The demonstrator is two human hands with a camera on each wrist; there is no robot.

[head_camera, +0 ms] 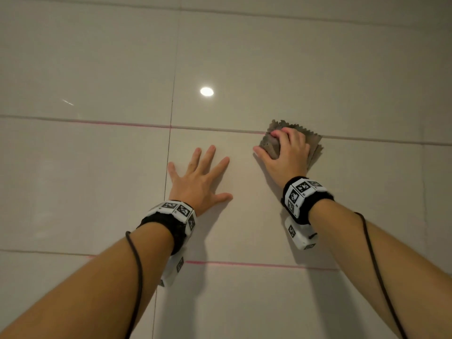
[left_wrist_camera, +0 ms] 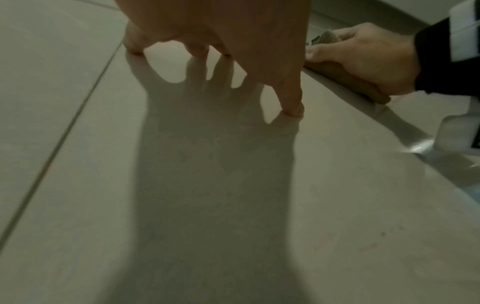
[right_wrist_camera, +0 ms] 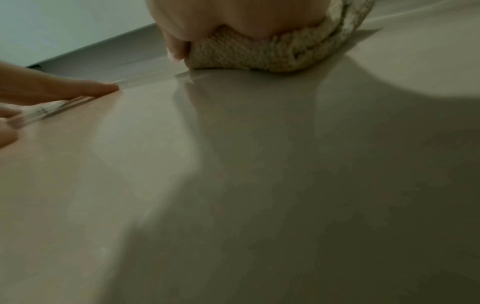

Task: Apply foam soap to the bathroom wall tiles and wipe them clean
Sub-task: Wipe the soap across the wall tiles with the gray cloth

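Both forearms reach up from the bottom of the head view, each with a black wristband (head_camera: 315,204) carrying white marker blocks and a thin dark cable (head_camera: 137,265) trailing back along the arm. Beyond them the left hand (head_camera: 198,178) lies flat against the wall tiles (head_camera: 97,69), fingers (head_camera: 209,155) spread and straight, grasping nothing. Just to its right, apart from it, the right hand (head_camera: 286,152) has its fingers curled over a folded grey-brown cloth (head_camera: 315,148), pressing it to the wall where a horizontal grout line (head_camera: 220,129) with a pink tint crosses. Another pinkish grout line runs lower down, behind the wrists. Higher on the glossy tile sits a round reflection of a lamp (head_camera: 206,91).

From the left wrist, the left fingertips (left_wrist_camera: 293,109) touch the tile above their own shadow, and the right hand (left_wrist_camera: 363,59) shows at the side with the cloth (left_wrist_camera: 327,38) peeking out. Only the right wrist view shows the cloth's (right_wrist_camera: 249,55) knitted, looped texture bunched under the palm, with a left fingertip (right_wrist_camera: 98,88) at the left edge.
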